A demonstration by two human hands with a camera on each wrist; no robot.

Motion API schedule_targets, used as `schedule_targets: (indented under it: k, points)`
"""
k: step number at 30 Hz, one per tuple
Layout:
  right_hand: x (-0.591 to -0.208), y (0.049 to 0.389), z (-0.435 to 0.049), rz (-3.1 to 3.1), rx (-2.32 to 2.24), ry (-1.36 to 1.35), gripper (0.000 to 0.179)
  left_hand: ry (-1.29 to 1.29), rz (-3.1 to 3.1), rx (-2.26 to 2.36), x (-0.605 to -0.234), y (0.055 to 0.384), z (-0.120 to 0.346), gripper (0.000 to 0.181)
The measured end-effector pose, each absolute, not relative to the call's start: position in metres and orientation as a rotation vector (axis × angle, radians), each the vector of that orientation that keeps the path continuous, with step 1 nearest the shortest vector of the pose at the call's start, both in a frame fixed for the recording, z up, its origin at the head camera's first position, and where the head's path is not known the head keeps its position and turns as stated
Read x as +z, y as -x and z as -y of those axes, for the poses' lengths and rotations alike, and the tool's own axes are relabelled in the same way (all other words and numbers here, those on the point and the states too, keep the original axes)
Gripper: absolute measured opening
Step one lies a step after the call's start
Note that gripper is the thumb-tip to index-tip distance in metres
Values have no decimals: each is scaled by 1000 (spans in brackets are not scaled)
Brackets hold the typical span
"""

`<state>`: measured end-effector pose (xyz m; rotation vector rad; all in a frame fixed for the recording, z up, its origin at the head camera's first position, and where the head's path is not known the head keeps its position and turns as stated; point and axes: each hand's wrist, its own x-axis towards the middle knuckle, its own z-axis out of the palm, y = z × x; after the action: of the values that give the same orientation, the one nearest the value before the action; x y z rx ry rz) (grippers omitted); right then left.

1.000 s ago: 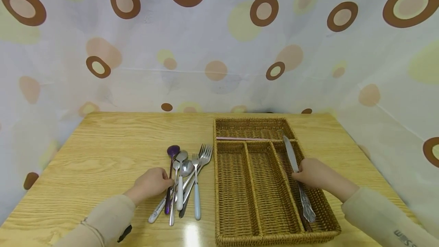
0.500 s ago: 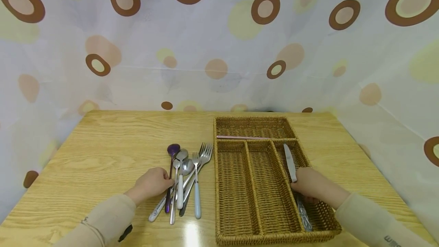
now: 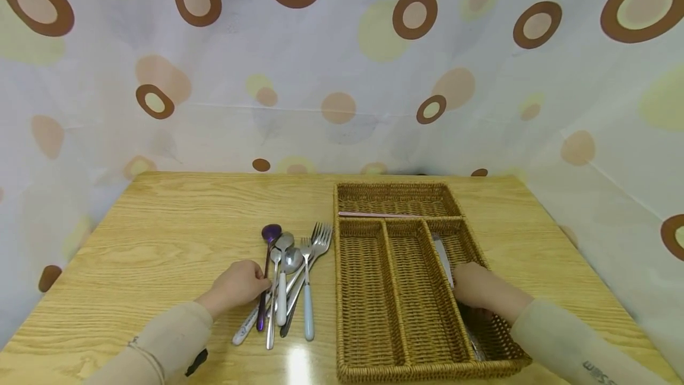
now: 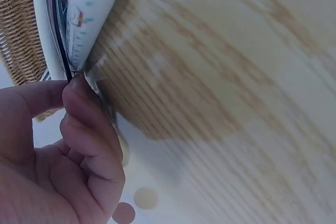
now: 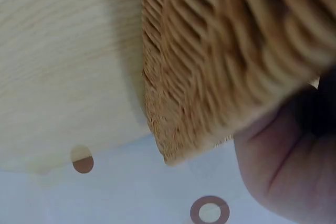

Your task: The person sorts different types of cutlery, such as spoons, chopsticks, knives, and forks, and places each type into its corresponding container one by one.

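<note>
Knife [image 3: 443, 259] now low in the tray [image 3: 369, 290]

One second ago, up over the right slot [image 3: 464, 242], tip past the back divider [image 3: 447, 219]. Now down inside that slot, tip short of the divider, close beside the thin wall [image 3: 461, 325] next to the middle slot [image 3: 422, 296]. Less of the handle in sight than before.

Curled round the middle of the knife, the right hand [image 3: 472, 284], as before, but lower now and deeper in the tray. Fingertips hidden from above.

In the same spot as before, the left hand [image 3: 238, 283], thumb and finger together in a pinch on the handle of the purple spoon [image 3: 271, 232].

Around that spoon, the same messy pile on the wooden table [image 3: 176, 224]: a white-handled spoon [image 3: 281, 302], a blue-handled fork [image 3: 308, 314], a patterned white handle [image 3: 246, 330] and more shiny spoons. Just left of the tray, fork tips [image 3: 322, 236], no different from earlier.

Along the back divider, just as before, a thin pink stick [image 3: 379, 214]. Behind the table, a pale spotted cloth [image 3: 299, 64].
</note>
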<state>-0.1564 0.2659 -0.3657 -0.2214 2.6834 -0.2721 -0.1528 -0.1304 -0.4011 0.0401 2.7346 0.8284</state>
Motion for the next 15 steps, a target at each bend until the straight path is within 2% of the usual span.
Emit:
schedule_targets:
  k: [5, 15]
  points:
    - [-357, 157, -267, -2763, -332, 163, 37, -27, -2732, 815, -402, 155, 132, 32]
    - [-345, 162, -270, -2807, -367, 166, 47, -49, -2733, 885, -392, 154, 137, 39]
